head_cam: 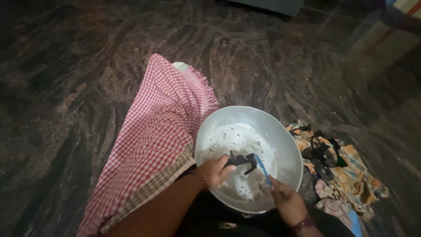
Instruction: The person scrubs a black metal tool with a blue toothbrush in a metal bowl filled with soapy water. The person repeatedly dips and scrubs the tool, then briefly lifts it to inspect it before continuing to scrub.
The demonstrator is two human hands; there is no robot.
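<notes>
Scrubbing a small black part over a basin of soapy water

The black part is held just above the foam in the metal basin, so drips fall back into the water. The left hand has its grip closed around the part, steadying it, while the right hand pinches a blue toothbrush with its head against it. A red checked cloth lies spread on the dark stone floor left of the basin; more dark parts rest on a patterned rag on the right.

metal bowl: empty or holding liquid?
Holding liquid. The metal bowl has foamy, bubbly water pooled across its bottom, well below the rim.
</notes>
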